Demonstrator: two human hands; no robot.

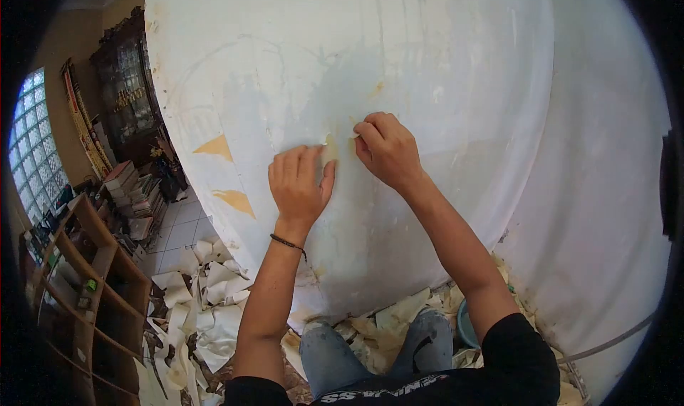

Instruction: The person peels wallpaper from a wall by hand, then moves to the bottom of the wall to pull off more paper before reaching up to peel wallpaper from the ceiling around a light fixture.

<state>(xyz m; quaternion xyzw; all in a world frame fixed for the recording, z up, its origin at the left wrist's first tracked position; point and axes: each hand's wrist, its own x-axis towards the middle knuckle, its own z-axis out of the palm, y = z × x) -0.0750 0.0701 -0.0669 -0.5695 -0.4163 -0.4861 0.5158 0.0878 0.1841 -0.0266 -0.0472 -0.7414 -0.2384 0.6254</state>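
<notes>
A pale wall [399,235] fills the middle of the view. My left hand [299,181] is against it with fingers apart, beside a small yellowish patch [330,149]. To the right, my right hand [387,149] is closed in a pinch close to the wall; what its fingertips hold, if anything, is too small to name. Two tan torn patches, one upper [216,148] and one lower [235,201], show on the wall left of my left hand.
Crumpled paper scraps [217,327] cover the floor at the wall's foot. A wooden shelf [89,299] stands at the lower left, with stacked books [142,196] behind it. A teal bucket [467,324] is partly hidden by my right arm. A cable [613,344] crosses the lower right.
</notes>
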